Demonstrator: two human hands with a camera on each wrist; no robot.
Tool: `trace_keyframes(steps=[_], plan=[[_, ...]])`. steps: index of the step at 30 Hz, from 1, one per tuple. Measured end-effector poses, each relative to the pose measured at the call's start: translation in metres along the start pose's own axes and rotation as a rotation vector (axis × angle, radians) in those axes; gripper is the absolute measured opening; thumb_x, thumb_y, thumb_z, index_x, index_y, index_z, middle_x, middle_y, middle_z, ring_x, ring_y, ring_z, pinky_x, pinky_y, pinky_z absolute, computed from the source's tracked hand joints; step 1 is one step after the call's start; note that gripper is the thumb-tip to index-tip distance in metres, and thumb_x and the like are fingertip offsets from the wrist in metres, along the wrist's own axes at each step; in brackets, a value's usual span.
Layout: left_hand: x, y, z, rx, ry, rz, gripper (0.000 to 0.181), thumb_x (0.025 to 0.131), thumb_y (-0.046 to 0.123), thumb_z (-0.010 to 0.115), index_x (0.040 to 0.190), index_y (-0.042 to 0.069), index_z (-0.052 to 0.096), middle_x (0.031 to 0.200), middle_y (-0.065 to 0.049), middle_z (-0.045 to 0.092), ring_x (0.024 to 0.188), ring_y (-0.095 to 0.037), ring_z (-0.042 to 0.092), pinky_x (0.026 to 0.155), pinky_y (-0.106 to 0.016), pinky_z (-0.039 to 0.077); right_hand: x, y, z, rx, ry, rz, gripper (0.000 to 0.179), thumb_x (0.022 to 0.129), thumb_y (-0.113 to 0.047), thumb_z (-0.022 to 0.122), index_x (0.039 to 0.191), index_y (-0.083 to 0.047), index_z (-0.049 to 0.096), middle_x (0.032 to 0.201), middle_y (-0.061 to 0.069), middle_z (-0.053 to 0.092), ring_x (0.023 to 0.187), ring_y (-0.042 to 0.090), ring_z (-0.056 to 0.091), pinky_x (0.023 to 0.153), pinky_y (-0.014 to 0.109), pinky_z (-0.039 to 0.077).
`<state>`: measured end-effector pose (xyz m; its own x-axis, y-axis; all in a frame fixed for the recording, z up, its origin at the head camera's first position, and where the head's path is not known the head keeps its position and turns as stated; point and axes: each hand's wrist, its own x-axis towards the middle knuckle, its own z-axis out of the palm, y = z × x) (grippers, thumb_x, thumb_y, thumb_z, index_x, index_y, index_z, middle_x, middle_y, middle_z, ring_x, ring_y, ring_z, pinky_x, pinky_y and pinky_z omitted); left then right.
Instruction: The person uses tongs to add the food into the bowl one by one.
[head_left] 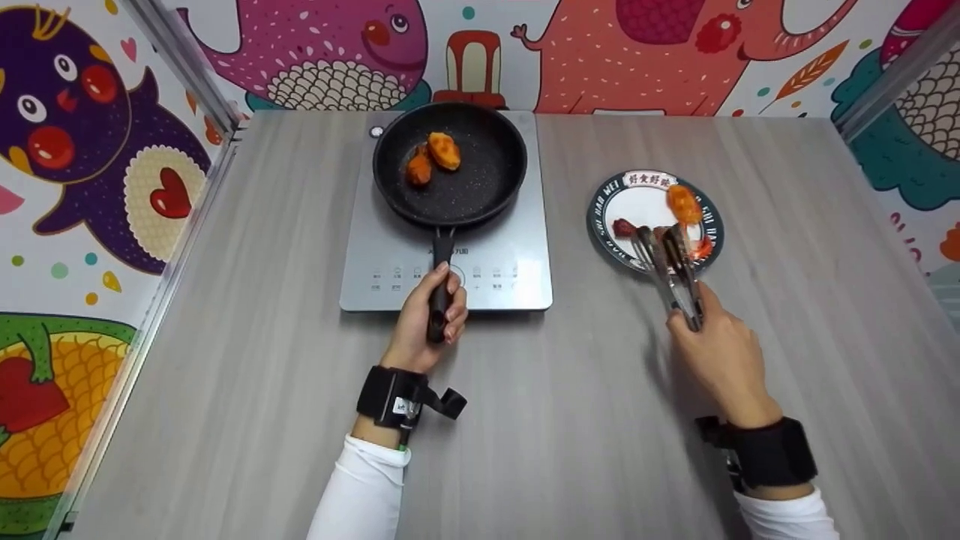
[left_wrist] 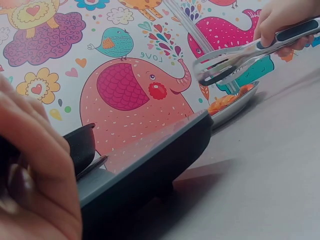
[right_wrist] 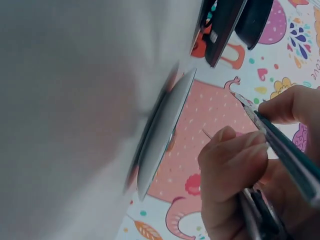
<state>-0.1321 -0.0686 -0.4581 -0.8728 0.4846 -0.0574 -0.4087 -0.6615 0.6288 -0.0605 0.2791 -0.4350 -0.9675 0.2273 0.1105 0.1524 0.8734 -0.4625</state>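
Observation:
My left hand (head_left: 420, 319) grips the black handle (head_left: 442, 285) of a frying pan (head_left: 480, 187) from below. Two orange-brown glazed pieces of food (head_left: 444, 151), like chicken wings, lie in the pan's left half. To the right, my right hand (head_left: 724, 360) holds metal tongs (head_left: 679, 281), their heads over a round plate (head_left: 598, 217) with a dark patterned rim. An orange piece (head_left: 683, 202) lies at the plate's upper right, with smaller reddish bits (head_left: 622, 228) lower down, partly hidden by the tongs. In the left wrist view the tongs (left_wrist: 235, 60) stand above the plate, jaws apart.
The pan stands on a silver induction cooker (head_left: 390, 259) with touch controls, at the back of a grey wood-grain table (head_left: 262, 337). Cartoon-printed panels (head_left: 637, 60) enclose the back and both sides.

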Motion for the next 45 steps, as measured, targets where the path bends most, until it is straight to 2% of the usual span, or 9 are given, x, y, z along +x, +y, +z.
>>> trace_keyframes(steps=[4,10,16,22,30,37,42,45], plan=[[0.000,0.001,0.000,-0.001,-0.004,0.003,0.030,0.095,0.033,0.037,0.077,0.011,0.042,0.051,0.002,0.037,0.033,-0.008,0.038,0.029,-0.020,0.028,0.005,0.010,-0.009,-0.051,-0.020,0.001,0.056,0.086,-0.032,0.049,0.132,-0.003,0.038,0.087,0.030,0.058,0.058,0.035,0.054,0.046,0.046,0.040],[0.000,0.001,0.000,-0.001,-0.001,0.000,0.030,0.095,0.033,0.037,0.077,0.011,0.042,0.051,0.002,0.038,0.033,-0.008,0.038,0.029,-0.020,0.029,0.012,0.017,-0.018,-0.134,-0.042,-0.013,0.052,0.085,-0.032,0.050,0.126,-0.002,0.042,0.071,0.023,0.057,0.050,0.030,0.048,0.038,0.039,0.034],[0.000,-0.001,0.000,-0.003,0.001,-0.004,0.029,0.095,0.033,0.038,0.077,0.010,0.042,0.051,0.002,0.038,0.033,-0.008,0.038,0.029,-0.020,0.029,0.017,0.021,-0.017,-0.204,-0.006,-0.105,0.039,0.081,-0.027,0.051,0.111,-0.002,0.048,0.059,0.016,0.054,0.043,0.031,0.045,0.033,0.039,0.028],[0.000,-0.002,0.001,0.001,0.012,-0.022,0.030,0.095,0.034,0.038,0.077,0.011,0.042,0.050,0.002,0.038,0.033,-0.007,0.038,0.029,-0.019,0.028,0.023,0.021,-0.020,-0.264,-0.023,-0.147,0.027,0.080,-0.025,0.050,0.093,-0.002,0.045,0.051,0.010,0.045,0.040,0.028,0.040,0.031,0.036,0.023],[0.000,0.000,0.000,-0.007,0.010,-0.015,0.029,0.095,0.034,0.038,0.077,0.011,0.042,0.050,0.002,0.037,0.033,-0.007,0.037,0.029,-0.019,0.029,0.037,0.021,-0.028,-0.300,-0.116,-0.142,0.032,0.082,-0.028,0.050,0.101,-0.002,0.046,0.056,0.014,0.048,0.043,0.029,0.042,0.032,0.037,0.026],[-0.001,0.001,-0.001,-0.009,0.000,-0.008,0.030,0.095,0.034,0.037,0.078,0.010,0.043,0.051,0.002,0.038,0.033,-0.007,0.038,0.029,-0.019,0.029,0.057,0.021,-0.034,-0.308,-0.236,-0.139,0.029,0.083,-0.031,0.049,0.090,-0.003,0.048,0.062,0.017,0.049,0.051,0.032,0.046,0.036,0.038,0.029],[-0.001,0.000,-0.001,-0.002,0.004,-0.014,0.030,0.094,0.035,0.039,0.078,0.011,0.043,0.051,0.002,0.037,0.033,-0.007,0.037,0.029,-0.019,0.028,0.066,0.023,-0.034,-0.340,-0.237,-0.158,0.041,0.084,-0.031,0.050,0.107,0.002,0.051,0.069,0.026,0.053,0.055,0.039,0.050,0.038,0.045,0.033],[0.000,0.000,-0.001,-0.002,0.001,-0.016,0.030,0.095,0.035,0.038,0.078,0.011,0.043,0.051,0.002,0.037,0.034,-0.007,0.037,0.029,-0.019,0.028,0.067,0.025,-0.033,-0.347,-0.220,-0.178,0.043,0.084,-0.031,0.051,0.112,0.002,0.050,0.066,0.024,0.051,0.053,0.038,0.049,0.037,0.045,0.033]])
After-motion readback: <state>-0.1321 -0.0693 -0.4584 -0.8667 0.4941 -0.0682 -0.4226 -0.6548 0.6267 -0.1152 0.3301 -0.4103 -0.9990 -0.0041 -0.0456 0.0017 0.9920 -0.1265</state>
